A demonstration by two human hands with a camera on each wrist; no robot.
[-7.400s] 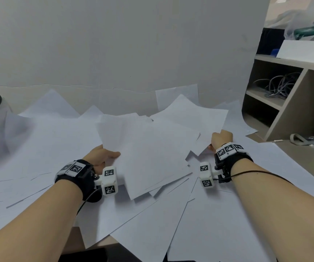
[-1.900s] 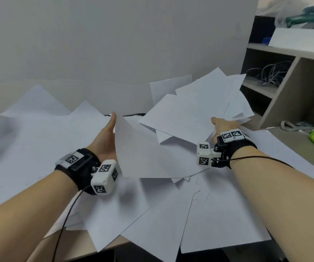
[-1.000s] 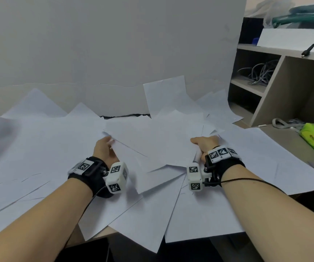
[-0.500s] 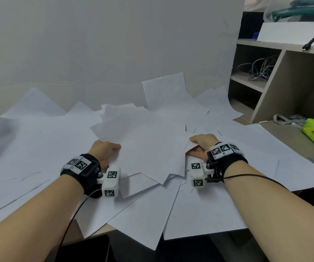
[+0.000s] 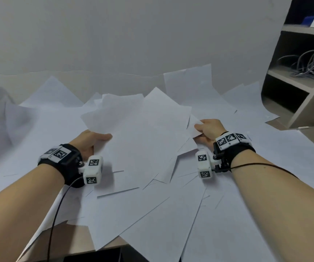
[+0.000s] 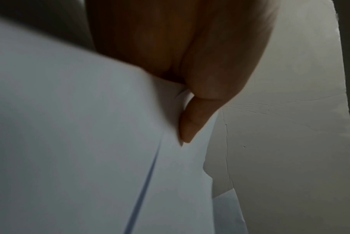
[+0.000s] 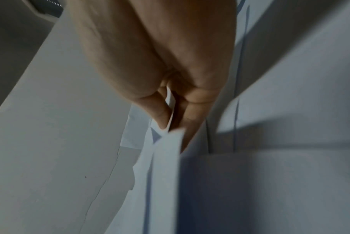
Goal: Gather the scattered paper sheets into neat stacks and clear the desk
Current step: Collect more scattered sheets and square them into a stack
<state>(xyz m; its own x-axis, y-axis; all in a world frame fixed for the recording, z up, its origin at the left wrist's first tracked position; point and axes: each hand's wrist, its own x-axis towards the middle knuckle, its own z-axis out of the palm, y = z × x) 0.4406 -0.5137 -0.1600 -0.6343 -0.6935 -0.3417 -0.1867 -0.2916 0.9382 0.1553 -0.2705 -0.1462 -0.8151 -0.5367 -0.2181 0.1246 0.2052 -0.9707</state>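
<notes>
I see my left hand [image 5: 89, 141] and right hand [image 5: 209, 129] gripping opposite edges of a loose paper bundle [image 5: 143, 133], fingers [image 7: 164, 117] pinching sheets, over scattered sheets [image 5: 152, 214] covering the table [image 5: 73, 237].

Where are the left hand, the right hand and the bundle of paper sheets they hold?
left hand [image 5: 88, 142]: head view, back of the hand.
right hand [image 5: 210, 129]: head view, knuckles.
bundle of paper sheets [image 5: 144, 133]: head view, top sheet's middle.
</notes>
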